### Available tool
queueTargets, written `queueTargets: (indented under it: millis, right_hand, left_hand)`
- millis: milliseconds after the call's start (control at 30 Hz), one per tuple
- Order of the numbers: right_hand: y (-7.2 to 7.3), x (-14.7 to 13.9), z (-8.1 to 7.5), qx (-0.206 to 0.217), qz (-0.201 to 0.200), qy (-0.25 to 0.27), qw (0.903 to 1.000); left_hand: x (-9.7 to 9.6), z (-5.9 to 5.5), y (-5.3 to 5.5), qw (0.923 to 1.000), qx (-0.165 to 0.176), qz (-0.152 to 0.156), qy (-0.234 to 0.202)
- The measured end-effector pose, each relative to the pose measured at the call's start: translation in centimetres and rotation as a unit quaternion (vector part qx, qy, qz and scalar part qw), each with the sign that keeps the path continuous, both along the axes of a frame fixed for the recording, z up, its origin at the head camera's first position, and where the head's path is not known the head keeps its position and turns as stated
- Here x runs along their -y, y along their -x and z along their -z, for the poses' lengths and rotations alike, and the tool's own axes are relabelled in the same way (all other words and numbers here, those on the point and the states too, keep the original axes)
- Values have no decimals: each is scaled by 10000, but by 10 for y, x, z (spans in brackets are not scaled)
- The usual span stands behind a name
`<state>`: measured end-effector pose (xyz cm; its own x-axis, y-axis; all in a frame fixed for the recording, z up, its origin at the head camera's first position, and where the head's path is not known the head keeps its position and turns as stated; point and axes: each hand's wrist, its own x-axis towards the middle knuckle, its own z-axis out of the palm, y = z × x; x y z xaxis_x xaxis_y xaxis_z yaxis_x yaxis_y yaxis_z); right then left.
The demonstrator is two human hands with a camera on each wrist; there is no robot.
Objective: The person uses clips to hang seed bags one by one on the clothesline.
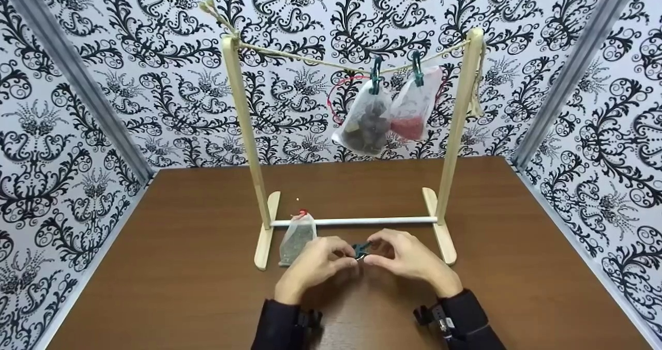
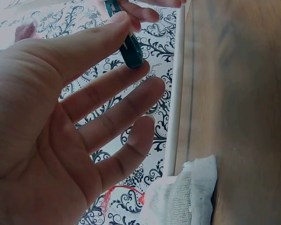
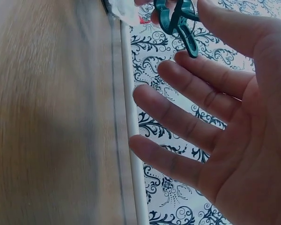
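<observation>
A dark green clothespin (image 1: 360,248) is held low over the table between both hands. My left hand (image 1: 320,259) pinches one end with thumb and index finger, its other fingers bent loosely below. My right hand (image 1: 406,254) has the other end of the clothespin (image 3: 180,23) between thumb and index fingertip, the remaining fingers spread. Just behind the left hand stands a gauzy white drawstring bag (image 1: 298,239) with dark greenish contents and a red tie, partly hidden by that hand in the head view.
A wooden frame (image 1: 240,127) with a white crossbar (image 1: 372,221) stands beyond the hands. From its rope (image 1: 305,59), two green clothespins hold a bag of dark lumps (image 1: 367,125) and a bag with red contents (image 1: 411,117). Patterned walls (image 1: 170,81) enclose the brown table (image 1: 170,267).
</observation>
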<state>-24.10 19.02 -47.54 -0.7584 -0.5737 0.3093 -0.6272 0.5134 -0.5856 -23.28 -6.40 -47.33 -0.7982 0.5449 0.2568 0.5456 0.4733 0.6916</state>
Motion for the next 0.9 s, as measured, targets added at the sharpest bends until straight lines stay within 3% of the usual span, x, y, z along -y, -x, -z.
queueTargets:
  millis: [267, 533, 733, 900]
  right_hand:
    - [0, 0, -2, 149, -24, 60, 9999]
    - [1, 1, -2, -384, 110, -41, 9992]
    - [1, 3, -4, -625, 36, 26, 9980]
    - [2, 4, -4, -986, 85, 197, 9949]
  left_hand:
    - [0, -2, 1, 9994, -300, 155, 105]
    - [1, -4, 0, 9989, -398, 207, 103]
    - [1, -1, 2, 9986, -360, 317, -218]
    - [0, -1, 2, 9985, -185, 222, -459]
